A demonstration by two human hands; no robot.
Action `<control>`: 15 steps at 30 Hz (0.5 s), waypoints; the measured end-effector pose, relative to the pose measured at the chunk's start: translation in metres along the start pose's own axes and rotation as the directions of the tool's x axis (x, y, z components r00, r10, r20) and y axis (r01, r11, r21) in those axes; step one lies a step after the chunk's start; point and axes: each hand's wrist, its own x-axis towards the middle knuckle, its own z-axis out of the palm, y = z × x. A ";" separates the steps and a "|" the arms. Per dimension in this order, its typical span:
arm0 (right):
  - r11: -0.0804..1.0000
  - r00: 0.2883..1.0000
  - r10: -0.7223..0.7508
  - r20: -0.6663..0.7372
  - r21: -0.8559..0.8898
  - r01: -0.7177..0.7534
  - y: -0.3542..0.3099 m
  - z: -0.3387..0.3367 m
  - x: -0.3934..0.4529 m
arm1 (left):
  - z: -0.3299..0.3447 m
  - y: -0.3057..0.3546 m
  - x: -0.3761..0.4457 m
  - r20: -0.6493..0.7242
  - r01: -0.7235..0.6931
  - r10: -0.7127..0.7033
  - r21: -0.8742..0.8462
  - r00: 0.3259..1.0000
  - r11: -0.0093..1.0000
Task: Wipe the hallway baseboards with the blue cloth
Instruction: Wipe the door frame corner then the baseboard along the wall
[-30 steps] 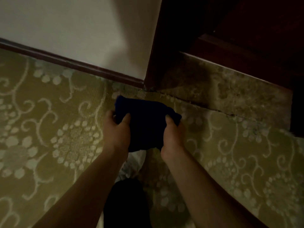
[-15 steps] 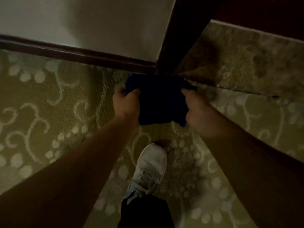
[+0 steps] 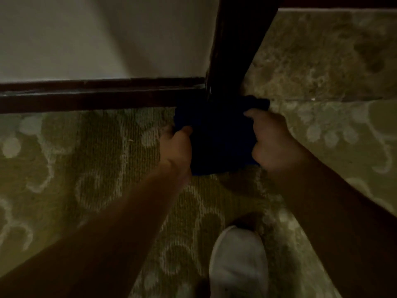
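Olive patterned carpet (image 3: pixel 90 168) runs up to the dark baseboard (image 3: pixel 86 97), which meets a dark door frame (image 3: pixel 232 50) at the corner. There the blue cloth (image 3: pixel 214 136) is stretched between the left hand (image 3: pixel 178 147) and right hand (image 3: pixel 272 140), each gripping an edge, its top at the frame's foot. By my reckoning wiping is only starting; the whole baseboard run to the left remains.

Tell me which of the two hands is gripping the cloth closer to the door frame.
The right hand. It holds the blue cloth at its far edge, just beside the foot of the dark door frame; the left hand grips lower, nearer the carpet side.
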 end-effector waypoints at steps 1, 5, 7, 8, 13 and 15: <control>0.998 0.998 -0.048 -0.036 0.038 0.050 0.005 0.007 0.000 | 0.000 -0.004 0.003 0.006 0.011 -0.011 -0.019 1.000 1.000; 0.988 0.983 -0.137 -0.122 0.060 0.145 0.004 0.016 -0.002 | 0.018 -0.006 0.012 0.119 0.177 -0.164 -0.109 0.979 0.978; 0.990 0.987 -0.126 -0.103 0.042 0.131 0.003 0.015 0.000 | 0.022 0.000 0.010 0.132 0.185 -0.172 -0.093 0.976 0.978; 0.991 0.987 -0.129 -0.092 0.012 0.130 0.004 0.014 0.000 | 0.023 0.003 0.006 0.125 0.144 -0.132 -0.087 0.983 0.986; 0.990 0.993 -0.117 0.008 -0.076 0.117 -0.006 0.011 0.004 | 0.023 0.002 0.002 0.058 0.046 -0.040 -0.096 0.997 0.994; 0.988 0.991 -0.131 0.012 -0.086 0.132 -0.011 0.012 0.005 | 0.028 0.002 -0.002 0.021 0.024 -0.021 -0.131 1.000 0.991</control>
